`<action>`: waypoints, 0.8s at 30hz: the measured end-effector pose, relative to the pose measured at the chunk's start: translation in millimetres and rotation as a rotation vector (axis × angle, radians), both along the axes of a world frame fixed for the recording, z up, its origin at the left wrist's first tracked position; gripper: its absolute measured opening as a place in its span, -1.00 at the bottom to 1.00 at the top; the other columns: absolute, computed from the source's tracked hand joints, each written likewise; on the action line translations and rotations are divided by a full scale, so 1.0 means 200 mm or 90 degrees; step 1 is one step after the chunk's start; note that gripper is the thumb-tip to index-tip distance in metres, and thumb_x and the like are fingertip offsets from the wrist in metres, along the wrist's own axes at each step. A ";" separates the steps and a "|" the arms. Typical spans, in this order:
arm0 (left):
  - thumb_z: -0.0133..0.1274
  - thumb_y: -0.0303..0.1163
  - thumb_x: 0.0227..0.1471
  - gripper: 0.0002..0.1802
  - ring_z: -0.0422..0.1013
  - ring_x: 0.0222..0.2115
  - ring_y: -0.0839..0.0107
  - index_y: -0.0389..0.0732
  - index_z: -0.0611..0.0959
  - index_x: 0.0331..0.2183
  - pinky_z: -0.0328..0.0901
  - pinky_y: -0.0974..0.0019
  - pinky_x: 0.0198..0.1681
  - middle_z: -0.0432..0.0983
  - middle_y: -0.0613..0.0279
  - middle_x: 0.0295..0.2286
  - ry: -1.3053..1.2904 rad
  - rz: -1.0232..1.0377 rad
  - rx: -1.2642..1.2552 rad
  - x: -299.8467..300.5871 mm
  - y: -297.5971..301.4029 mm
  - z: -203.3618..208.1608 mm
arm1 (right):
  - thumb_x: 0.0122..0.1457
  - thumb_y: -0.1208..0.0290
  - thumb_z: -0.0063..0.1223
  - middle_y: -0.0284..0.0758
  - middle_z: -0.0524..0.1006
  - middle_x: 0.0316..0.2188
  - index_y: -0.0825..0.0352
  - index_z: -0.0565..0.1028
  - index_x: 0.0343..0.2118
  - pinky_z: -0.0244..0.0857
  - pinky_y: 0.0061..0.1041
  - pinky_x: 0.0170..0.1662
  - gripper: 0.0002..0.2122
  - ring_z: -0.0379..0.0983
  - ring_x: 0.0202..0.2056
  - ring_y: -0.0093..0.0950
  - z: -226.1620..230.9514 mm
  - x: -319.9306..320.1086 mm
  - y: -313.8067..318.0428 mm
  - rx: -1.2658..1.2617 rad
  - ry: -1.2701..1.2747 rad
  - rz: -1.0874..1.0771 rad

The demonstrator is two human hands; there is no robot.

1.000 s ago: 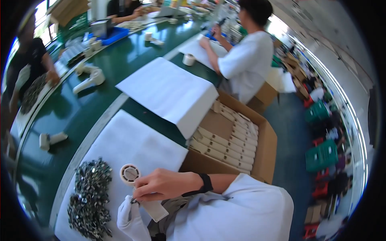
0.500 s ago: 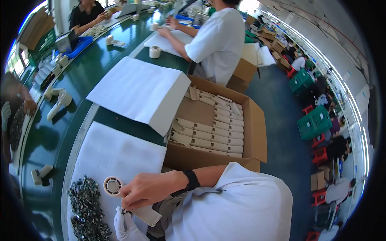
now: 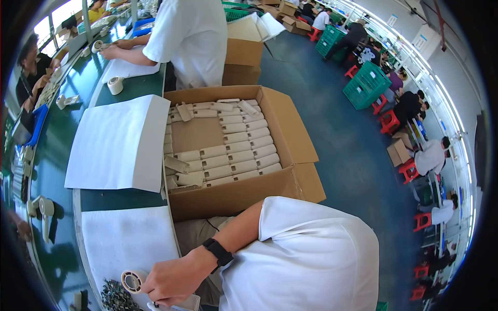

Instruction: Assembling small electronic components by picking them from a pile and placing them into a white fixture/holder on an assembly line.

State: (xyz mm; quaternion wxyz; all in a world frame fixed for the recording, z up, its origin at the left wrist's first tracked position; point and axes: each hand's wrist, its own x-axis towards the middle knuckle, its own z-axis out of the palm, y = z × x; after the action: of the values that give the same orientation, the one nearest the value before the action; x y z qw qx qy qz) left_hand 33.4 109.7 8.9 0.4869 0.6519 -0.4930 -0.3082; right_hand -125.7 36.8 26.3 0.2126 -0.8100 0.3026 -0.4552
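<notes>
My right hand (image 3: 174, 280), with a black watch on its wrist, is low in the view over a cream handheld fan body (image 3: 134, 281). Its fingers are curled together; what lies between them is hidden. The fan's round slotted head shows left of the fingertips, and a pale piece of what looks like its handle shows below the hand. Only a scrap of my white-gloved left hand (image 3: 152, 306) appears at the lower edge, its fingers out of sight. Beside the fan is a heap of small dark metallic parts (image 3: 118, 296) on a white foam sheet (image 3: 127, 233).
An open cardboard box (image 3: 233, 199) holding rows of cream housings stands beyond my right arm. A folded white sheet (image 3: 111, 142) lies on the green bench (image 3: 119, 199). Another fan (image 3: 46, 212) rests to the left. A co-worker in white (image 3: 189, 44) stands ahead; others sit at the right.
The view has swung to the right and the bench has shifted left and down in it. My right hand remains at the fan; my left glove has mostly dropped below the edge.
</notes>
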 end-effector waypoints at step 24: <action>-0.04 -0.41 0.20 -0.66 0.46 -0.20 0.22 -0.34 0.58 -0.03 0.38 0.22 -0.11 0.52 0.02 -0.19 -0.169 0.029 -0.080 0.02 -0.01 -0.05 | 0.10 0.39 0.07 -0.15 0.47 -0.53 0.46 0.54 -0.53 0.35 -0.33 -0.39 -0.79 0.46 -0.48 -0.24 -0.04 0.07 -0.01 0.030 0.014 0.026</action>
State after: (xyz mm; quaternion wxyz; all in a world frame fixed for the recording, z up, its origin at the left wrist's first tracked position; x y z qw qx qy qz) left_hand 36.7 107.9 -0.9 0.4641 0.6660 -0.5566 -0.1768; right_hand -111.0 35.3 17.5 0.2374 -0.8156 0.2990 -0.4348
